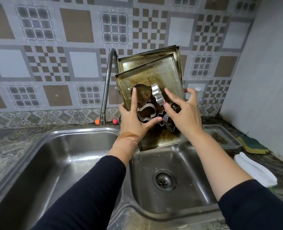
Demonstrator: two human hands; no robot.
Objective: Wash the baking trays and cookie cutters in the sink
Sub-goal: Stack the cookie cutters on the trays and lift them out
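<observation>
Fingers (134, 97) of both hands hold cookie cutters (145, 112) against tilted unmarked trays (162, 70).

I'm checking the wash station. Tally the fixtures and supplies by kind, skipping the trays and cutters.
Sink basins: 2
Faucet: 1
Small balls behind the faucet: 2
Sponge: 1
White cloth: 1
Plastic container: 1
Total: 8
</observation>
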